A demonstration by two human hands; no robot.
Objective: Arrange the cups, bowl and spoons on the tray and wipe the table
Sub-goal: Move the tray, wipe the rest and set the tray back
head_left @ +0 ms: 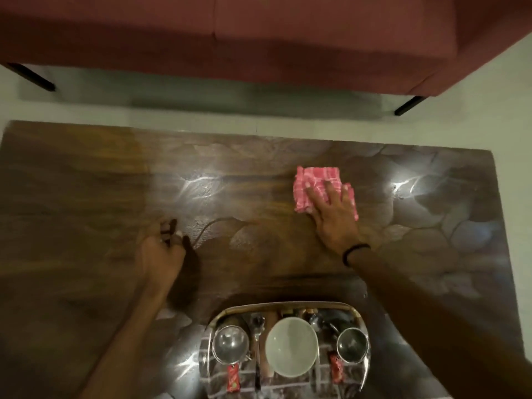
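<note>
Pressing a pink checked cloth point(316, 180) flat onto a dark wooden table point(86, 182) at 1 o'clock on the tabletop with the right hand point(336, 214), palm down. Laid over the fabric with straight, spread fingers, not clenched round it. Wearing a black band point(355, 253) on that wrist.

Resting the left hand point(161, 251) on bare wood at 9 o'clock, well apart from the cloth, with loosely bent fingers touching the surface and grasping nothing. Too blurred there to tell more.

Set out at 6 o'clock, by the table's near edge, on a shiny metal tray point(288, 305): a white bowl point(290, 349) in the middle, a steel cup point(230, 344) just at the bowl's 9 o'clock, and a second steel cup point(352, 345) just at its 3 o'clock. Lying lengthwise between the first cup and the bowl, a spoon point(257, 326). Toward the tray's 1 o'clock, more bright metal point(318, 321), too lost in reflections to identify.

Streaked with white glare at 10, 2 and 7 o'clock on the polished wood.

Beyond the far edge at 12 o'clock, across a strip of pale floor point(201, 110), a maroon sofa point(259, 38) on black legs.
</note>
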